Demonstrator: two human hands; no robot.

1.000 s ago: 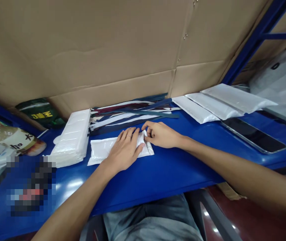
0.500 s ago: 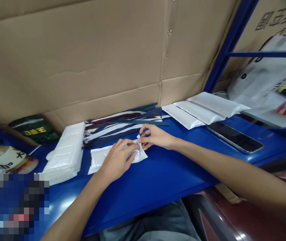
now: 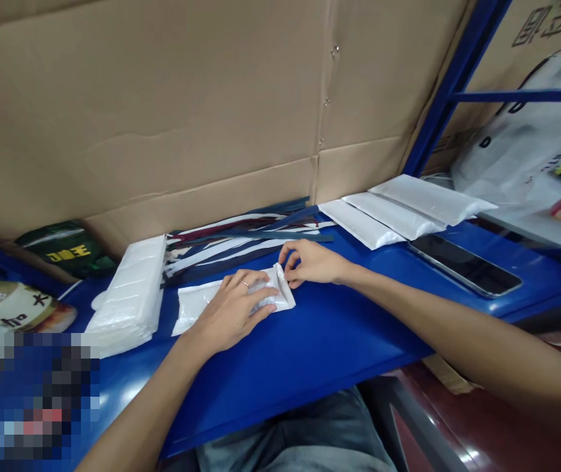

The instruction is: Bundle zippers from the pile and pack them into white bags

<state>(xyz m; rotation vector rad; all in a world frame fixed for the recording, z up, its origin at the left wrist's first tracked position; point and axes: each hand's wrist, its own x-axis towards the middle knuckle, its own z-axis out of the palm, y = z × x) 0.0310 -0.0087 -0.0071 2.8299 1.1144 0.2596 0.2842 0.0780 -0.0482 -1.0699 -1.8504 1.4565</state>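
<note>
A clear plastic packet point(image 3: 196, 305) with something white inside lies on the blue shelf point(image 3: 329, 334) in front of me. My left hand point(image 3: 234, 308) lies flat on the packet's right half, fingers stretched out, a ring on one finger. My right hand point(image 3: 310, 262) pinches the packet's folded right end between thumb and fingertips. Just behind the hands lies a bundle of long flat strips point(image 3: 241, 242) in white, navy, maroon and teal.
A stack of white packets point(image 3: 130, 295) sits to the left. Three filled white packets point(image 3: 403, 213) lie at the right, with a dark phone point(image 3: 464, 264) beside them. A cardboard wall point(image 3: 187, 118) backs the shelf. Printed bags point(image 3: 67, 249) lie at the far left.
The right hand lifted the packet's end half a second ago and has pressed it back down. The left hand stayed on the packet. The view has shifted to the right.
</note>
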